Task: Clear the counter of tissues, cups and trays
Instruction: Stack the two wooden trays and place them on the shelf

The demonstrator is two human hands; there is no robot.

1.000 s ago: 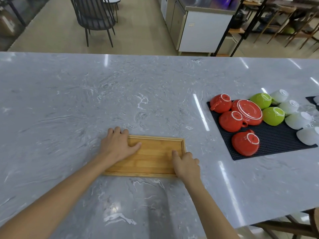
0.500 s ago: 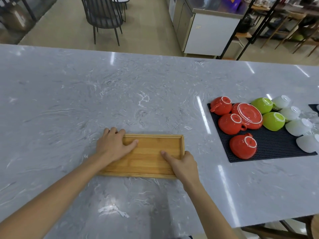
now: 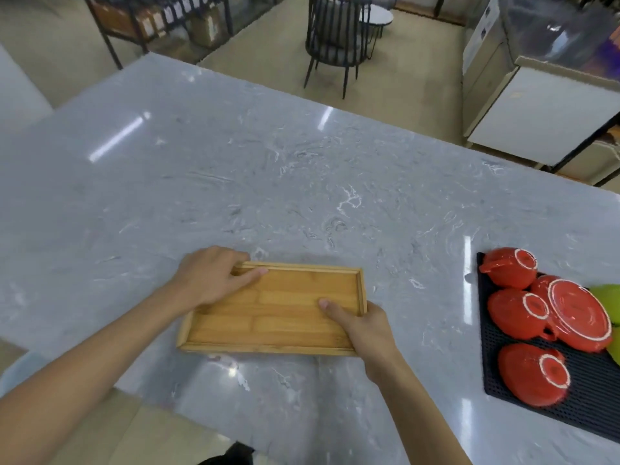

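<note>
Grey marble desk (image 3: 302, 182) carries a wooden tray (image 3: 281, 313) at lower centre.
Left hand (image 3: 211, 280) clasps its upper-left corner, thumb inside; right hand (image 3: 365, 327) clasps the lower-right edge, thumb inside. Red cups (image 3: 516, 313) sit upturned at right.

There is a single view, taken from the person's head, looking forward and steeply down across the grey marble table (image 3: 302, 182). It sits close: both forearms reach in from the bottom edge toward the wooden tray (image 3: 278, 313), which lies low of centre in the picture. The wide lens bends the table's far edge, and the horizon tilts, so the table runs up to the left. Beyond the tray, past the table's far edge, the floor and a black chair (image 3: 339, 38) show (well apart from the tray). To the right of the tray, the black mat (image 3: 597, 391) is cut by the frame's right edge.
</note>
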